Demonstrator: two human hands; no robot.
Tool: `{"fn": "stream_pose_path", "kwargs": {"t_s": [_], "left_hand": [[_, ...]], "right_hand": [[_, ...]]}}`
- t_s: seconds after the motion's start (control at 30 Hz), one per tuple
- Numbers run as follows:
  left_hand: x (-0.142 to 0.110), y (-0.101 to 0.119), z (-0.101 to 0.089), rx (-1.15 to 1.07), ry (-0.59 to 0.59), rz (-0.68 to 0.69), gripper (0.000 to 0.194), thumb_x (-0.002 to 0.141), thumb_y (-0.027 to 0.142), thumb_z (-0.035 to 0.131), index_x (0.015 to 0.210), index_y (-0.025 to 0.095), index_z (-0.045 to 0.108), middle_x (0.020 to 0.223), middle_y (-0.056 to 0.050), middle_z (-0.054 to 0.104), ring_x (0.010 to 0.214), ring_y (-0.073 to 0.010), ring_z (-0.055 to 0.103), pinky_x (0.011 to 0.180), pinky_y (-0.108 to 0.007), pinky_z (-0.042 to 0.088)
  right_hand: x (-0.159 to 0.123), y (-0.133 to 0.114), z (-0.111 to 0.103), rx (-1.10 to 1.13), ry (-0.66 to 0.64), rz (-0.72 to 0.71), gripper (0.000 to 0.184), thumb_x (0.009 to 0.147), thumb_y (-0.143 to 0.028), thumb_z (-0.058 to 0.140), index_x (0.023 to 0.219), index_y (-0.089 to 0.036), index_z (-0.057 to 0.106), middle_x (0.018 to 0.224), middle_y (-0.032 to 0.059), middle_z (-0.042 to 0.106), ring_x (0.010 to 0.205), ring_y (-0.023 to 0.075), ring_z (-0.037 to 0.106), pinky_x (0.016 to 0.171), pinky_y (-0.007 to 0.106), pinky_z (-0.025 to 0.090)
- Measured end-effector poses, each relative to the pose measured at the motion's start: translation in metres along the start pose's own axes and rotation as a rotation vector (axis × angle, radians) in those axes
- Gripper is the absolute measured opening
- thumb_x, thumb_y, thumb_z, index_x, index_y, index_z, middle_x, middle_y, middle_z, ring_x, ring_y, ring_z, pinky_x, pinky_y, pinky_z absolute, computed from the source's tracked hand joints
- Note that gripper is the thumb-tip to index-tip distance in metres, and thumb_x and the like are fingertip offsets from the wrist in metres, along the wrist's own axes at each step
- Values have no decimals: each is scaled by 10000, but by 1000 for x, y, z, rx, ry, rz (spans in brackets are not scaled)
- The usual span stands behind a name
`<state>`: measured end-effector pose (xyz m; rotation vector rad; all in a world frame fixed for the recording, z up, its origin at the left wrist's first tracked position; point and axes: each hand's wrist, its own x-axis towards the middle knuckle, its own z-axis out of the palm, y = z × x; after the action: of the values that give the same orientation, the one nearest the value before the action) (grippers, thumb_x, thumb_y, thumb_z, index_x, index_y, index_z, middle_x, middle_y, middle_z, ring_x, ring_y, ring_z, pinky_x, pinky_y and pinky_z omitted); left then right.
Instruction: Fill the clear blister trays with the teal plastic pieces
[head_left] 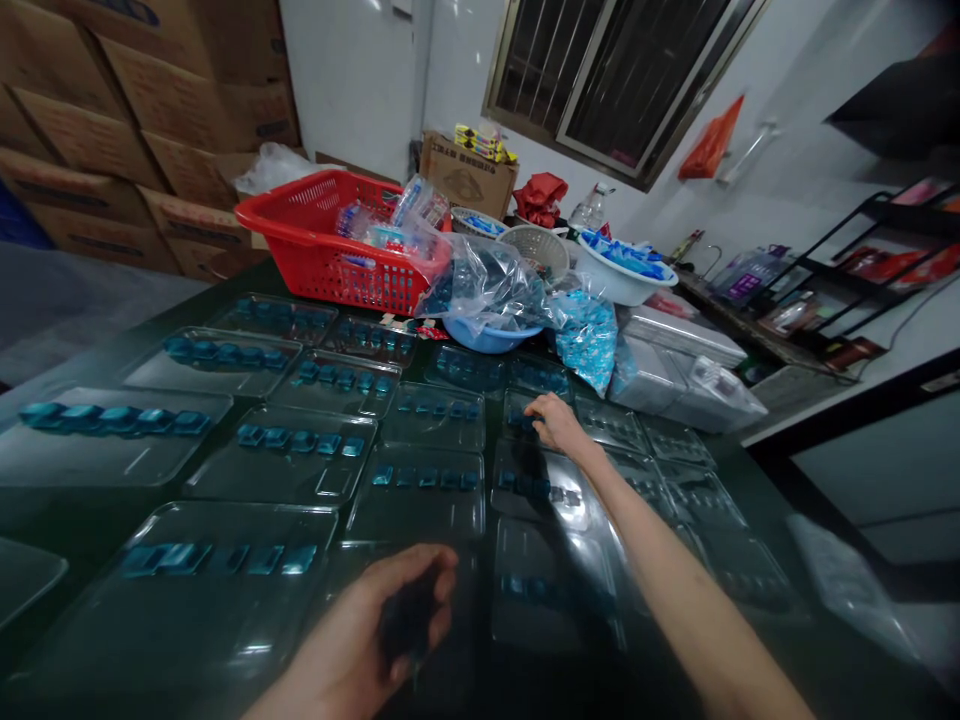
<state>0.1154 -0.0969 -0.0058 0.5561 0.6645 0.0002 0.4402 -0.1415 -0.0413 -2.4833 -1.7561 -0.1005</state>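
Rows of clear plastic blister trays cover the dark table, each with small teal moulded blocks or pockets in a line. My right hand (556, 422) reaches forward over a clear tray (442, 415) row's neighbour, its fingertips pinched together at the dark teal pieces there. Whatever lies between those fingertips is too small to name. At the bottom middle, my left hand (375, 625) is held palm inward, fingers curled around something dark that I cannot make out. A nearer tray (202, 590) with teal blocks (262, 558) lies to its left.
Behind the trays stand a red basket (345, 270) of packaged items, a blue basin (487, 335) under a plastic bag, a bag of light-blue packets (586, 340) and a white basin (622, 275). Wrapped stacks (652, 375) sit at right; cardboard boxes (90, 130) rise at left.
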Motion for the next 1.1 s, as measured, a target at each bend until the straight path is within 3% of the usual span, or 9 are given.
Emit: {"fn": "stream_pose_path", "kwargs": {"t_s": [0.2, 0.33, 0.43, 0.5, 0.6, 0.7, 0.93, 1.1], "left_hand": [[6, -2, -1, -83, -2, 2, 268, 696, 350, 572, 869, 145, 582, 700, -8, 503, 536, -94, 506, 332, -157, 228], [0, 1, -2, -184, 11, 21, 322, 689, 375, 574, 909, 141, 582, 747, -36, 552, 596, -129, 557, 348, -163, 277], [-4, 4, -1, -235, 30, 26, 341, 689, 392, 569, 917, 139, 585, 751, -46, 576, 612, -148, 574, 365, -173, 306], [-5, 4, 0, -256, 31, 35, 346, 690, 401, 566, 912, 137, 590, 752, -50, 589, 619, -156, 578, 383, -182, 324], [-3, 2, 3, -281, 26, 62, 312, 707, 396, 550, 871, 136, 602, 701, -37, 593, 597, -151, 569, 411, -202, 346], [-1, -2, 7, -282, 10, 74, 295, 734, 385, 517, 845, 127, 607, 669, -34, 589, 581, -140, 552, 416, -208, 345], [-2, -13, 10, -212, 67, 63, 287, 719, 388, 530, 841, 138, 601, 630, -26, 580, 540, -142, 530, 394, -216, 333], [-5, -15, 17, -143, 52, 53, 253, 735, 358, 513, 805, 125, 585, 633, -45, 581, 488, -127, 512, 366, -208, 309]], "right_hand": [[-6, -8, -8, -1, 45, 38, 130, 764, -180, 534, 879, -142, 580, 908, 46, 572, 883, 183, 503, 791, 351, 383], [-19, -31, -32, 24, 156, 93, 389, 712, -109, 513, 1100, -141, 504, 1019, 127, 532, 962, 259, 446, 816, 387, 349], [-44, -73, -55, 102, 256, 79, 457, 781, -140, 425, 1233, -163, 358, 1144, 123, 462, 1056, 263, 393, 861, 408, 318], [-70, -110, -70, 342, 286, -67, 351, 807, -174, 426, 1155, -220, 439, 1077, 70, 517, 1008, 220, 446, 845, 366, 348], [-106, -162, -85, 519, 127, -224, 271, 791, -224, 505, 1057, -278, 511, 957, 30, 573, 889, 191, 503, 785, 351, 369], [-125, -190, -86, 516, 64, -243, 186, 744, -245, 574, 929, -268, 564, 896, 31, 596, 817, 198, 512, 717, 366, 362], [-132, -189, -74, 489, 24, -138, 59, 701, -197, 594, 735, -242, 576, 825, 23, 592, 765, 187, 507, 664, 349, 379], [-136, -182, -75, 734, 37, 11, 85, 730, -183, 550, 780, -243, 580, 737, -3, 570, 690, 149, 524, 632, 294, 417]]}}
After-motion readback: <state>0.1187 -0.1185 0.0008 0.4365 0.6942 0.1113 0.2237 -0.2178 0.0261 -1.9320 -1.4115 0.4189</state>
